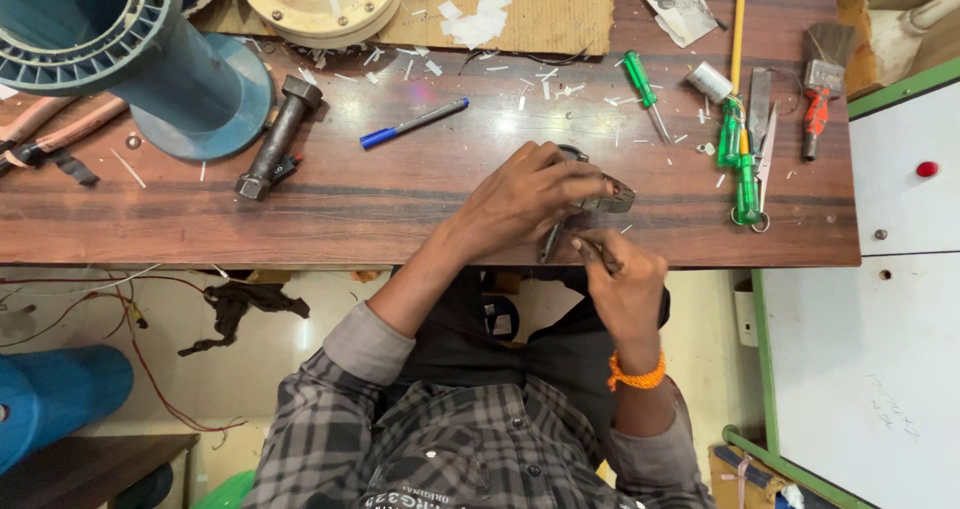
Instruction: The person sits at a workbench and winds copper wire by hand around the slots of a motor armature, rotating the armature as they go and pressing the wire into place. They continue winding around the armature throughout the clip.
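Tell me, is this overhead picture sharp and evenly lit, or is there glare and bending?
Head view: mostly sharp; soft glare streaks on the wooden table; wide-lens bending curves the blue housing at the corner; left hand and right hand shade the small metal part.

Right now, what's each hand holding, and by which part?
Left hand grips a small grey metal part from above, at the table edge. Right hand pinches a thin dark tool near its tip; which tool cannot be told.

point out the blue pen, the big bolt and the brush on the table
blue pen (413,123), head view, middle of its grey barrel
big bolt (277,136), head view, middle of its dark shank
brush (820,87), head view, metal band below the bristles
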A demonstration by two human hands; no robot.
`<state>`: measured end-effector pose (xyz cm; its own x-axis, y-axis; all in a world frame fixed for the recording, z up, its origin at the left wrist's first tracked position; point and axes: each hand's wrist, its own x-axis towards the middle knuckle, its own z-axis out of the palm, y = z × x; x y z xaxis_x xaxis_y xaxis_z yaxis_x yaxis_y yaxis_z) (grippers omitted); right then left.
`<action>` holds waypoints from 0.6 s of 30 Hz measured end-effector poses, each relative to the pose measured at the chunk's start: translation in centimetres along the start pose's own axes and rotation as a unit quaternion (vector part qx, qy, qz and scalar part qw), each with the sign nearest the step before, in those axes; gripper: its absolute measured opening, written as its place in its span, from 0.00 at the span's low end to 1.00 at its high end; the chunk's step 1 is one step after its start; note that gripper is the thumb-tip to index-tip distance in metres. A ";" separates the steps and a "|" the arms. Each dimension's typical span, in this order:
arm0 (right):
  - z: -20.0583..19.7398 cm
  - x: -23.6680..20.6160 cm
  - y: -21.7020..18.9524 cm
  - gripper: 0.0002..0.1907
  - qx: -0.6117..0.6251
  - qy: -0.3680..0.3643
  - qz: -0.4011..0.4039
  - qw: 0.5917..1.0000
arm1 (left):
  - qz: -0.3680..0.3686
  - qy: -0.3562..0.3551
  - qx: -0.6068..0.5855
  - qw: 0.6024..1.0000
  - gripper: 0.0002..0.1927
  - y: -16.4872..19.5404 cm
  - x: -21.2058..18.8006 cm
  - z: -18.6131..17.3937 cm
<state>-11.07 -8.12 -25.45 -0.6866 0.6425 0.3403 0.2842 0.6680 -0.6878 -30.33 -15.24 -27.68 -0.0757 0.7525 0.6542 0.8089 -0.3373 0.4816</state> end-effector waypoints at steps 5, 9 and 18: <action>0.6 -1.0 0.5 0.03 0.065 0.016 0.052 0.996 | 0.131 0.061 0.101 0.984 0.19 0.2 -1.4 0.3; -1.2 -0.9 0.0 0.07 0.073 0.004 0.069 0.995 | 0.121 0.106 0.204 0.966 0.11 0.9 -2.5 0.7; -3.5 3.0 -2.2 0.05 -0.049 0.013 -0.086 0.995 | -0.093 0.231 0.032 0.968 0.08 4.6 -2.1 3.1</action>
<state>-11.37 -6.35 -20.68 -0.7133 0.5248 0.4646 0.2296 0.8013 -0.5525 -24.65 -16.65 -28.64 -0.4641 0.4594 0.7574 0.7897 -0.1728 0.5887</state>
